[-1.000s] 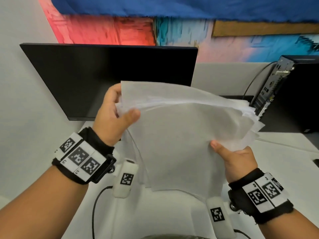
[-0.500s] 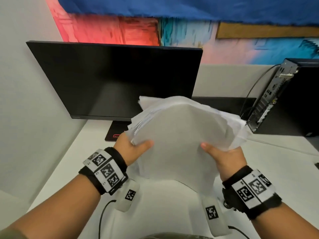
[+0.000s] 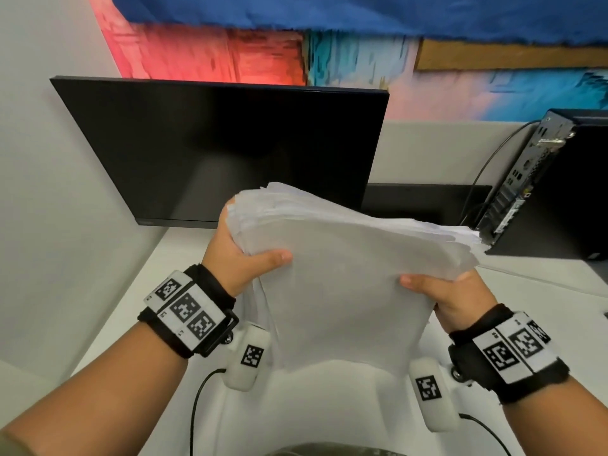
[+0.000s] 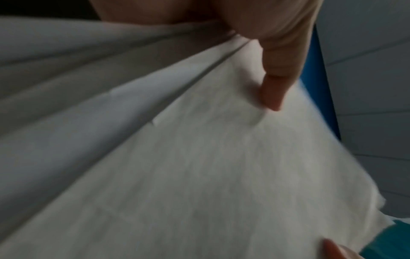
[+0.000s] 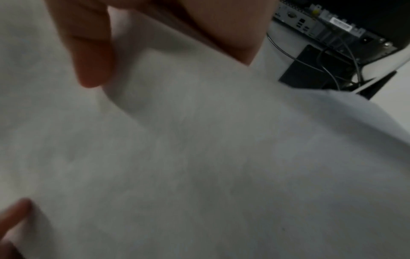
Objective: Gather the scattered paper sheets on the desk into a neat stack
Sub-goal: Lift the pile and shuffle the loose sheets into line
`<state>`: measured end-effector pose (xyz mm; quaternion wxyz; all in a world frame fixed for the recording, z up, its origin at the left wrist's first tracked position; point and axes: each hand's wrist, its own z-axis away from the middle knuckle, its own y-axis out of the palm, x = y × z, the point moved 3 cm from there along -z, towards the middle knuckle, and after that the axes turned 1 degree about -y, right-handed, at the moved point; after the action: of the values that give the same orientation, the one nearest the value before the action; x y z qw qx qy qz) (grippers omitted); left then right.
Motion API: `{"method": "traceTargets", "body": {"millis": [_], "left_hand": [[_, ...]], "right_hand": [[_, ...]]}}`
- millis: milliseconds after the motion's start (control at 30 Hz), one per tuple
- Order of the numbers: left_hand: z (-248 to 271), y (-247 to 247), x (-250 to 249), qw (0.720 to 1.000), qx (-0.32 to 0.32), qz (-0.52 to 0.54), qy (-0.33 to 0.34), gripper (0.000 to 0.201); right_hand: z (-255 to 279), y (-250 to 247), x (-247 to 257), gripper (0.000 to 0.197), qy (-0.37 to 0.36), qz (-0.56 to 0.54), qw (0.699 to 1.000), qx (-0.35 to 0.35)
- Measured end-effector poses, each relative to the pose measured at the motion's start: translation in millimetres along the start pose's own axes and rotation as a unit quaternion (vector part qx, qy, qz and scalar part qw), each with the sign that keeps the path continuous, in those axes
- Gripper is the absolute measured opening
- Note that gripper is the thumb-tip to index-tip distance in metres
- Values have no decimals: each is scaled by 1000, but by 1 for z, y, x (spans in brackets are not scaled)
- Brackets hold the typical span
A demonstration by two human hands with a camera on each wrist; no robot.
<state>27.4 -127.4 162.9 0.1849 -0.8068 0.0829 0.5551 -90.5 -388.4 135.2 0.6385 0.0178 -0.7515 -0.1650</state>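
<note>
A thick bundle of white paper sheets (image 3: 342, 274) hangs in the air above the white desk (image 3: 158, 291), bowed upward in the middle. My left hand (image 3: 240, 255) grips its left edge, thumb on top and fingers underneath. My right hand (image 3: 441, 294) grips the right edge the same way. The far edges of the sheets fan out unevenly toward the right. In the left wrist view the paper sheets (image 4: 199, 166) fill the picture with my thumb (image 4: 275, 91) pressed on them; in the right wrist view my thumb (image 5: 91, 57) lies on the paper sheets (image 5: 199, 157). The fingers beneath are hidden.
A black monitor (image 3: 223, 153) stands at the back left of the desk. A black computer case (image 3: 566, 185) with cables stands at the back right. A white partition wall (image 3: 65, 209) borders the desk on the left. Thin cables run along the desk's front.
Both hands have lowered the bundle from in front of the monitor toward the desk, then lifted it slightly. The sheets have gone from standing nearly upright to lying flatter and bowed.
</note>
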Motion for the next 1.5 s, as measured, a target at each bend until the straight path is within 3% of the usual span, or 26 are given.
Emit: {"method": "traceTargets", "body": {"millis": [100, 133, 233, 333, 433, 533, 700, 767, 900, 1000, 1100, 1167, 1267, 1467, 1500], "left_hand": [[-8, 1, 8, 996, 64, 47, -38, 125], [-10, 2, 9, 994, 86, 53, -48, 122], [-7, 11, 8, 986, 159, 30, -51, 73], [0, 21, -3, 996, 89, -12, -25, 43], [13, 30, -23, 999, 9, 7, 37, 30], [21, 25, -44, 995, -23, 28, 97, 31], [20, 13, -49, 995, 0, 34, 89, 62], [16, 11, -52, 995, 6, 20, 94, 66], [5, 13, -65, 991, 44, -37, 120, 60], [-2, 16, -68, 986, 71, -92, 123, 46], [-6, 17, -67, 989, 50, -85, 109, 39], [-6, 16, -69, 989, 44, -79, 117, 45], [-8, 18, -73, 989, 32, -93, 108, 50], [-13, 26, -69, 986, -104, -109, 71, 13], [-14, 27, -68, 985, -120, -106, 67, 17]], "right_hand": [[-4, -4, -1, 57, 53, -25, 996, 74], [-7, -7, -1, 54, 70, -36, 994, 81], [-11, -13, -1, 51, 77, -62, 993, 61], [-8, -7, 4, 69, 12, -62, 998, -18], [3, 7, 18, 40, -68, -48, 991, -101], [16, 19, 33, 29, -133, -63, 983, -107], [17, 15, 32, 53, -146, 62, 980, -117], [17, 14, 34, 49, -165, 120, 969, -143], [14, 20, 48, 55, -258, 134, 947, -135], [12, 24, 59, 42, -302, 149, 936, -100], [10, 25, 66, 32, -326, 251, 905, -107], [8, 24, 67, 31, -323, 279, 897, -110], [7, 21, 65, 32, -316, 285, 897, -116], [7, 25, 63, 20, -303, 267, 910, -96], [7, 26, 63, 17, -300, 270, 910, -96]]}}
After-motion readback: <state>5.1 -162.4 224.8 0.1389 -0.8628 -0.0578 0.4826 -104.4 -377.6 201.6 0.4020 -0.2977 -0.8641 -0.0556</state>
